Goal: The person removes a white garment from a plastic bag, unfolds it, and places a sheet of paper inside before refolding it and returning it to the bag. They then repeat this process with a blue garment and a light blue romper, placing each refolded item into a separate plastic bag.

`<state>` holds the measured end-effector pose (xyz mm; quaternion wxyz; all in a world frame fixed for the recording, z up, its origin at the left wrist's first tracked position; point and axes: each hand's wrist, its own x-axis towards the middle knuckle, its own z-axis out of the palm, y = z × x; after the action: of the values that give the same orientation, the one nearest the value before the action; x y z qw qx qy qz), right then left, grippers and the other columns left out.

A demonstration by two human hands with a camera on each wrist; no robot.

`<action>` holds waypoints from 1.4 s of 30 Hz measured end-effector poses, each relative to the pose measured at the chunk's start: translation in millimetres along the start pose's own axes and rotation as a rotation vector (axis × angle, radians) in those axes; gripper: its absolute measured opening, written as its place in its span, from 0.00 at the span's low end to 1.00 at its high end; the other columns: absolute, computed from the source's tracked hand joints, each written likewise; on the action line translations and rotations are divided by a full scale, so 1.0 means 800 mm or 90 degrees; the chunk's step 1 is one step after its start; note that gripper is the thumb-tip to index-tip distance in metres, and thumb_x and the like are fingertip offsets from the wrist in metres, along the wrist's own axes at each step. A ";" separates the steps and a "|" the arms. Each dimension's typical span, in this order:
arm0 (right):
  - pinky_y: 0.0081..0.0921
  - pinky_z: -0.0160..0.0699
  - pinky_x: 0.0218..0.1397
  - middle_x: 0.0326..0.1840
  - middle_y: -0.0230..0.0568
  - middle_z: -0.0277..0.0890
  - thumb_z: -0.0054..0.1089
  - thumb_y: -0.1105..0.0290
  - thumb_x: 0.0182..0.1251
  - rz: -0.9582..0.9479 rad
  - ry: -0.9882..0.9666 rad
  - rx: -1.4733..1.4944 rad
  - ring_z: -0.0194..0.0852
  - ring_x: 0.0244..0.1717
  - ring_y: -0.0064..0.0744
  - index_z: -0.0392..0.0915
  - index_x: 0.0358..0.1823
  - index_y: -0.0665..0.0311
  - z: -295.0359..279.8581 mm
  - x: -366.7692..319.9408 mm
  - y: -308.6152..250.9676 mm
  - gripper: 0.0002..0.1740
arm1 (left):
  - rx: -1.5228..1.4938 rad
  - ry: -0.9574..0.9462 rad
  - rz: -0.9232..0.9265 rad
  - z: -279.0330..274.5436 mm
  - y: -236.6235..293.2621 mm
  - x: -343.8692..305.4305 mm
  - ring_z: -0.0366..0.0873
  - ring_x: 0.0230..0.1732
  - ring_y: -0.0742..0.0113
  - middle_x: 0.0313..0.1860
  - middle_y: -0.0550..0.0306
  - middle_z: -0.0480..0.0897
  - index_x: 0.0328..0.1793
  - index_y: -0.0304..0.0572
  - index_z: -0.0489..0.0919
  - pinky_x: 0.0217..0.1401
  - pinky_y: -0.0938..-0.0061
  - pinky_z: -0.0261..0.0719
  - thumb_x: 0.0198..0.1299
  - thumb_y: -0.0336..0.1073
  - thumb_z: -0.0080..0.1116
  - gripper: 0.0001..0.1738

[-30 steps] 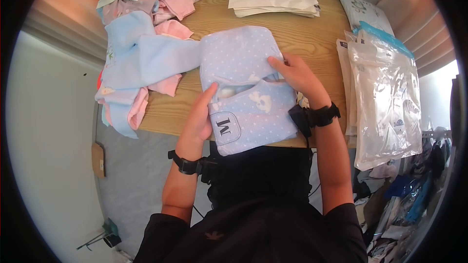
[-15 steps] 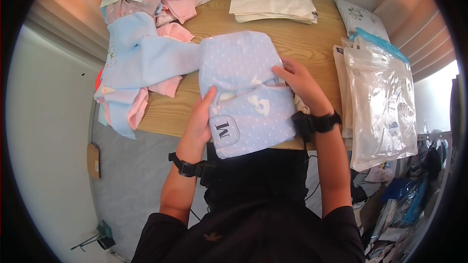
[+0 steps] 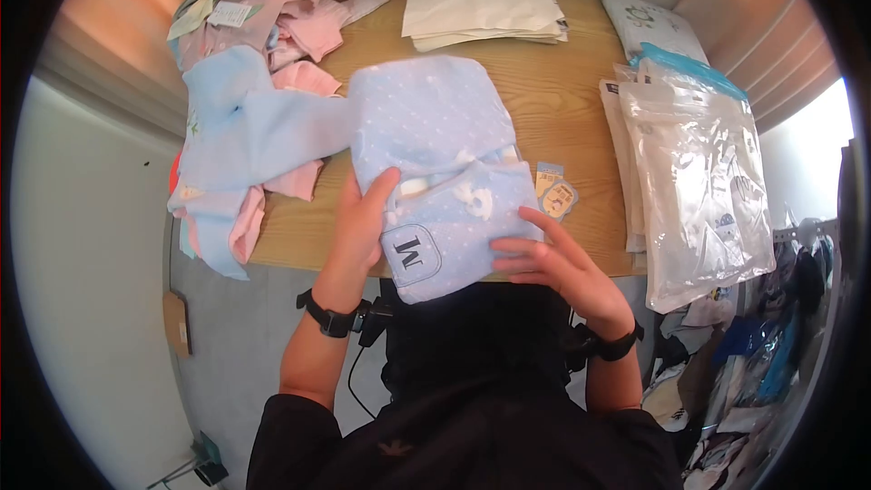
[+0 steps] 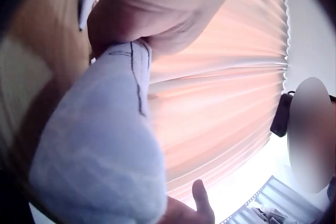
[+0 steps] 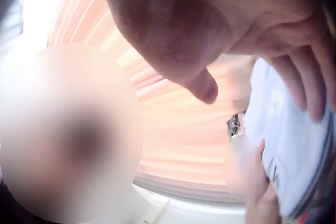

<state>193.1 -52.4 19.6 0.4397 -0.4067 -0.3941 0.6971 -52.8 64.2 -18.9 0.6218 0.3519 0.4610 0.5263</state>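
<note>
A folded light-blue garment (image 3: 426, 118) with white dots and white animal figures is held up over the front edge of the table. A framed black letter M (image 3: 411, 254) shows at its near left corner. My left hand (image 3: 358, 222) grips its left edge, thumb on top and fingers hidden beneath. Near the garment's lower right edge is my right hand (image 3: 572, 272), its fingers straight and spread over the cloth. In the right wrist view, the right thumb stands away from the garment (image 5: 278, 124). Hang tags (image 3: 556, 195) lie on the table to the right of the garment.
On the left of the wooden table (image 3: 562, 100) lies a heap of pink and grey clothes (image 3: 290, 27), with a light-blue garment (image 3: 254, 118) in front. White sheets (image 3: 485, 9) are stacked at the back. Clear plastic bags (image 3: 699, 191) overhang the right front edge.
My right hand has come off the garment's upper right edge and moved down toward its lower right corner, uncovering the hang tags. The left hand keeps its grip.
</note>
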 end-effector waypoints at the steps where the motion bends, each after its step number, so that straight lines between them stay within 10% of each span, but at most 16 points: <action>1: 0.44 0.72 0.72 0.71 0.59 0.69 0.41 0.56 0.85 0.032 0.001 0.126 0.71 0.71 0.50 0.49 0.81 0.66 0.000 0.001 0.002 0.33 | 0.029 -0.010 0.058 0.005 0.006 -0.002 0.78 0.60 0.66 0.62 0.51 0.79 0.72 0.32 0.70 0.64 0.70 0.76 0.69 0.31 0.61 0.26; 8: 0.45 0.64 0.76 0.74 0.54 0.67 0.39 0.53 0.84 0.010 -0.308 0.861 0.68 0.73 0.49 0.52 0.81 0.65 -0.058 0.080 0.003 0.33 | 0.424 -0.209 0.479 0.018 0.079 -0.025 0.80 0.57 0.66 0.57 0.51 0.83 0.61 0.33 0.75 0.63 0.68 0.77 0.67 0.28 0.62 0.18; 12: 0.44 0.63 0.77 0.75 0.53 0.65 0.39 0.52 0.83 -0.059 -0.001 0.723 0.66 0.74 0.48 0.54 0.80 0.66 -0.092 0.113 0.012 0.34 | 0.541 -0.520 0.741 0.034 0.080 0.007 0.83 0.58 0.51 0.52 0.50 0.86 0.51 0.38 0.78 0.67 0.59 0.78 0.60 0.27 0.65 0.13; 20: 0.43 0.56 0.80 0.79 0.49 0.60 0.39 0.52 0.81 -0.109 0.360 0.379 0.57 0.80 0.43 0.55 0.79 0.68 -0.039 -0.034 0.067 0.35 | 0.811 -0.708 0.443 -0.001 0.020 -0.005 0.66 0.77 0.45 0.74 0.46 0.73 0.57 0.43 0.78 0.80 0.52 0.62 0.48 0.19 0.62 0.27; 25: 0.36 0.56 0.80 0.79 0.50 0.56 0.63 0.82 0.65 -0.195 0.449 0.155 0.56 0.79 0.38 0.39 0.83 0.69 0.001 -0.034 0.082 0.51 | 0.764 -0.344 0.344 0.017 0.046 0.063 0.68 0.76 0.47 0.74 0.44 0.72 0.67 0.39 0.75 0.78 0.60 0.62 0.63 0.37 0.65 0.26; 34: 0.34 0.57 0.79 0.75 0.49 0.62 0.59 0.78 0.68 -0.190 0.376 0.178 0.63 0.74 0.39 0.44 0.81 0.70 -0.072 0.039 0.071 0.45 | 0.563 -0.369 0.000 -0.013 0.025 0.124 0.76 0.66 0.54 0.63 0.35 0.78 0.74 0.27 0.65 0.70 0.64 0.73 0.67 0.45 0.66 0.38; 42: 0.33 0.64 0.75 0.72 0.48 0.66 0.62 0.76 0.67 -0.155 0.539 0.155 0.68 0.70 0.36 0.54 0.75 0.71 -0.011 -0.009 0.056 0.38 | 0.648 -0.308 0.157 -0.027 -0.018 0.045 0.73 0.64 0.62 0.65 0.46 0.74 0.77 0.32 0.64 0.68 0.70 0.71 0.72 0.41 0.60 0.34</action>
<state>190.1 -71.2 -22.5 0.6852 -0.5522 -0.1399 0.4539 -67.7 95.8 -47.0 0.3959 0.7683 0.4565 0.2112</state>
